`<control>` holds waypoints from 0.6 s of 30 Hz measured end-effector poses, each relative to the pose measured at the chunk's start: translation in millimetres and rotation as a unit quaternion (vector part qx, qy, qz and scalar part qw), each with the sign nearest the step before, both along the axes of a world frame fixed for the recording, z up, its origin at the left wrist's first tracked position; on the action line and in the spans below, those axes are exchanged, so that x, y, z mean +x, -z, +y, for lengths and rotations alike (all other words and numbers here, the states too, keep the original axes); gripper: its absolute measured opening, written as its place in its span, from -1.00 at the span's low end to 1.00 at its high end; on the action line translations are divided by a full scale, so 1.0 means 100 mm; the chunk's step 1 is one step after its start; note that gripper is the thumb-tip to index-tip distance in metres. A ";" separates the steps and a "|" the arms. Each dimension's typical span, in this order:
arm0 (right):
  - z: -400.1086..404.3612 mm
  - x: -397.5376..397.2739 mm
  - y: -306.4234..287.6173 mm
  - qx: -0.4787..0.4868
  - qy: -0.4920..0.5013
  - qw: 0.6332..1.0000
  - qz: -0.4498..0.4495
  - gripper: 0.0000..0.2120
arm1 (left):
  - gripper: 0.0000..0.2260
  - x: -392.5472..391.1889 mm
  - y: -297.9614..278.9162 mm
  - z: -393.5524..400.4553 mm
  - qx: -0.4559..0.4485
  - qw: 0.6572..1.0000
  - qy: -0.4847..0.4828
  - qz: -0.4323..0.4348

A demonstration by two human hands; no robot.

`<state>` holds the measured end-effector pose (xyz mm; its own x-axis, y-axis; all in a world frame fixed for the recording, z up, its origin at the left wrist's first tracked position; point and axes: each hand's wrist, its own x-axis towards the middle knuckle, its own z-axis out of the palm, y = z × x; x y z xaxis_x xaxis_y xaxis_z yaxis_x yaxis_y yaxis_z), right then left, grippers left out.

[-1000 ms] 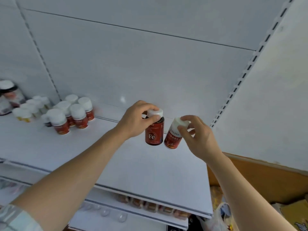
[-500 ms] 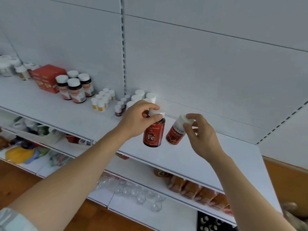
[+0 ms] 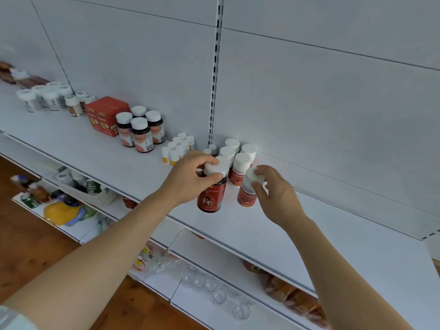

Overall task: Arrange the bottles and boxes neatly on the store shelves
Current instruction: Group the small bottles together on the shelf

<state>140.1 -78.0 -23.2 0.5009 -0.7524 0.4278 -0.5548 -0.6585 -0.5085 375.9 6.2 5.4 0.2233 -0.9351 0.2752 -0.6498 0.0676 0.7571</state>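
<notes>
White metal shelf [image 3: 133,160] is taken as the reference for all positions below. Two bottles are being carried in at its right-hand portion. The left hand [image 3: 190,177] is curled over the white cap of a dark bottle with a red Fe label [image 3: 210,196], gripped from above. The right hand [image 3: 273,191] pinches the cap of a smaller red-labelled bottle [image 3: 247,194] between thumb and fingers. Whether either base is touching the shelf cannot be told; both appear just above or at its surface.

Directly behind the two held bottles, against the back panel, a cluster of white-capped red bottles [image 3: 240,163] is already set out. Further left along the shelf stand a group of small yellow-labelled bottles [image 3: 178,148], four dark bottles with white caps [image 3: 140,132], a red box [image 3: 104,115], and a set of pale bottles [image 3: 45,96] at the far left. These groups are sorted by kind and judged largely complete.

The shelf to the right of the held bottles carries nothing. Outstanding work, as judged: both bottles are to be set down, the smaller one joining its matching cluster, the Fe bottle beginning its own group beside it. Lower shelves hold mixed goods whose arrangement is too blurred to assess.
</notes>
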 end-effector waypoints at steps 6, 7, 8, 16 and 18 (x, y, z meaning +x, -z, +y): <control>-0.18 0.27 0.15 -0.004 -0.005 1.000 0.012 -0.75 | -0.73 0.20 0.03 -0.07 -0.005 1.000 -0.004 0.001; -0.20 0.31 0.18 0.002 -0.003 1.000 0.013 -0.75 | -0.74 0.23 0.03 -0.07 -0.005 1.000 -0.001 0.004; -0.21 0.34 0.20 0.004 -0.002 1.000 0.015 -0.75 | -0.74 0.27 0.03 -0.09 -0.005 1.000 0.005 0.007; -0.21 0.59 0.25 0.012 0.048 0.999 0.015 -0.75 | -0.73 0.62 0.13 -0.26 -0.013 0.997 0.065 0.033; -0.18 0.63 0.27 0.014 0.067 0.998 0.013 -0.76 | -0.73 0.69 0.15 -0.29 -0.005 0.996 0.087 0.036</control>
